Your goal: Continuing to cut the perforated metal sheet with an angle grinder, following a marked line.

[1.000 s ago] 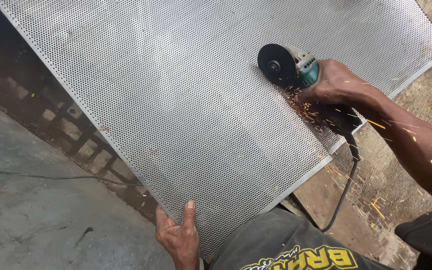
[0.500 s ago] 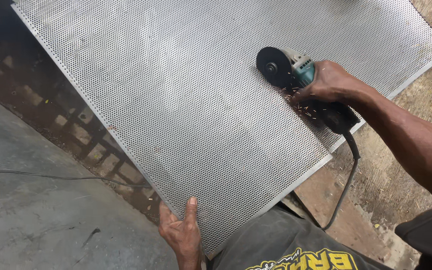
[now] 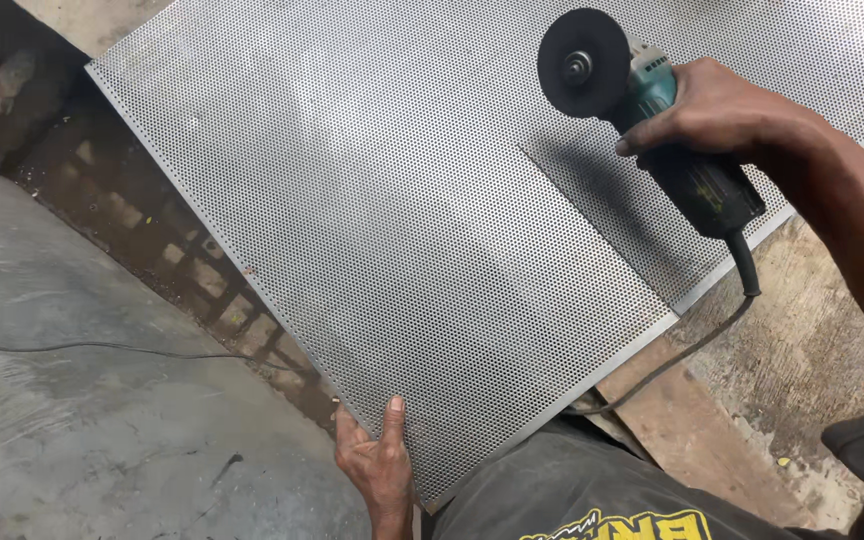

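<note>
1. A large grey perforated metal sheet point(image 3: 392, 220), flat and rectangular with a plain unpunched border, fills most of the view from about 10 o'clock across to 3 o'clock, its near corner pointing down towards 6 o'clock.
2. The right hand point(image 3: 722, 110), at about 2 o'clock, is wrapped tightly around the body of a teal and black angle grinder point(image 3: 652, 130), fingers curled over the top of the housing.
3. The grinder's dark round cutting disc point(image 3: 582, 62) faces the camera at about 1 o'clock and seems to be lifted clear of the sheet, though the gap is hard to judge from this angle.
4. A thin straight cut line point(image 3: 602, 215) runs through the sheet from just below the disc towards 4 o'clock, and a shadow lies beside it.
5. The black power cable point(image 3: 692, 345) leaves the rear of the grinder, drops past the sheet's right edge and curves back towards 6 o'clock.
6. The left hand point(image 3: 377, 465), at about 6 o'clock, grips the sheet's near corner edge: the thumb lies flat on top of the perforated face and the fingers are hooked under, out of sight.
7. The sheet rests over a dark, stained, slatted floor point(image 3: 152, 240) at 9 o'clock.
8. A smooth grey slab point(image 3: 72, 440) lies at 8 o'clock with a thin black wire point(image 3: 102, 348) across it.
9. The person's dark trouser knee point(image 3: 572, 490) shows at 5 o'clock.
</note>
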